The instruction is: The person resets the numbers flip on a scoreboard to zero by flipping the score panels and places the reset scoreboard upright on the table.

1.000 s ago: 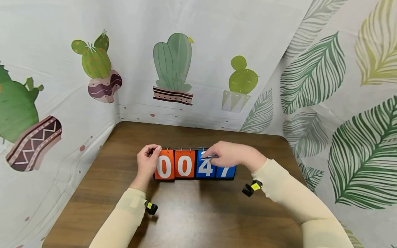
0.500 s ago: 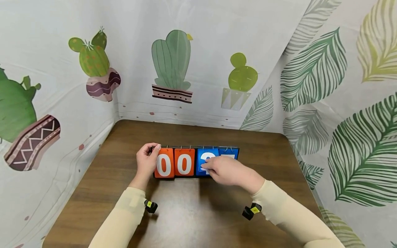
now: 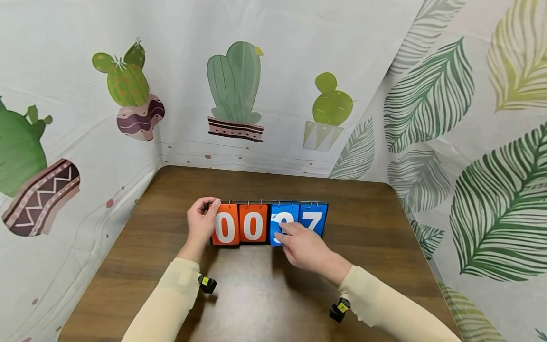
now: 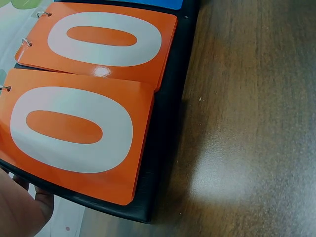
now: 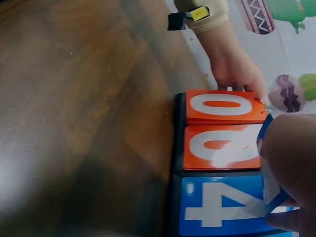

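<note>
A flip scoreboard (image 3: 268, 224) with orange and blue number cards on metal rings stands on the table. My left hand (image 3: 202, 223) grips its left upper end, thumb at the front edge; in the left wrist view, fingers (image 4: 44, 202) show behind the black backing. Both orange cards (image 3: 253, 224) read 0. My right hand (image 3: 305, 247) is at the left blue card (image 3: 275, 221), its fingers over the lower part of the digit, which is partly hidden. In the right wrist view it pinches a lifted blue card (image 5: 266, 129) above a blue 4 (image 5: 212, 205). The far-right blue card (image 3: 314, 221) reads 7.
The brown wooden table (image 3: 252, 304) extends around the scoreboard. Behind and beside it hangs white fabric (image 3: 183, 71) printed with cacti and leaves. A small black device (image 3: 207, 284) is worn at the left wrist, another black device (image 3: 339, 309) at the right.
My right hand has moved from the top of the left blue card down over its front. A different card now covers the 4, and the 7 is uncovered. The left hand stays put.
</note>
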A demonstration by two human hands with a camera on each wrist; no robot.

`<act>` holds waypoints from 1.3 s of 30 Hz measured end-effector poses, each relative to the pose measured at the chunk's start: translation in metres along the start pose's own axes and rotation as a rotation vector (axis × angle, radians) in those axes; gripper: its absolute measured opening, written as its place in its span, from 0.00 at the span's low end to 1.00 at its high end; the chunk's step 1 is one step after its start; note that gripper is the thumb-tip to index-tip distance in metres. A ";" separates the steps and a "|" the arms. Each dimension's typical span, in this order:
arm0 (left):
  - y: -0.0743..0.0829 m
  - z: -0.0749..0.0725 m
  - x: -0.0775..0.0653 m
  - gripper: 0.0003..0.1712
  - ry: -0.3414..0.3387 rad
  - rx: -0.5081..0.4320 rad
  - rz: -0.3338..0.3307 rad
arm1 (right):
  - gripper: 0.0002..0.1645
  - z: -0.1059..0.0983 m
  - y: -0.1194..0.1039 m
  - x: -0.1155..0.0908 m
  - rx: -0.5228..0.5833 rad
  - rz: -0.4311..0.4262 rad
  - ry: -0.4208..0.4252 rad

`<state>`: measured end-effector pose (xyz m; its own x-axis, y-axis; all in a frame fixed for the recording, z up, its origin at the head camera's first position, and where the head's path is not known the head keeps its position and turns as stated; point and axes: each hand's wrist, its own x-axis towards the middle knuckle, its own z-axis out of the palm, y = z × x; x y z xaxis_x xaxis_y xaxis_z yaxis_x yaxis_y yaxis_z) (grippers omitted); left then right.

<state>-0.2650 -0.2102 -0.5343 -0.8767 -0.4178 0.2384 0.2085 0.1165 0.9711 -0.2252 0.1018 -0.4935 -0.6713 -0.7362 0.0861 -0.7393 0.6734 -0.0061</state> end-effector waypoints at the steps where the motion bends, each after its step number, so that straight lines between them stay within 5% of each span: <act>1: 0.002 0.000 -0.001 0.11 -0.002 -0.002 0.004 | 0.25 0.003 0.000 0.000 -0.007 0.004 -0.002; 8: 0.004 -0.001 -0.003 0.10 0.003 -0.001 -0.003 | 0.23 0.005 -0.001 0.001 -0.028 0.021 0.017; 17: 0.006 0.001 -0.003 0.11 0.016 0.030 -0.013 | 0.19 -0.030 0.000 -0.006 0.125 0.055 0.328; 25: 0.007 0.001 -0.005 0.11 0.000 0.037 -0.008 | 0.22 -0.035 0.011 -0.003 0.224 0.156 0.457; 28: 0.007 0.001 -0.004 0.11 0.007 0.036 -0.011 | 0.22 -0.040 0.011 0.000 0.213 0.126 0.408; 33: -0.005 0.000 0.001 0.11 0.011 0.054 -0.024 | 0.20 -0.041 0.000 -0.001 0.108 0.022 0.169; 39: -0.025 -0.001 0.008 0.12 0.021 0.039 -0.014 | 0.19 -0.019 -0.010 0.001 0.017 0.025 0.014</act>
<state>-0.2770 -0.2177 -0.5570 -0.8701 -0.4382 0.2258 0.1790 0.1458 0.9730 -0.2172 0.0953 -0.4747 -0.6886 -0.7183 0.0997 -0.7234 0.6900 -0.0255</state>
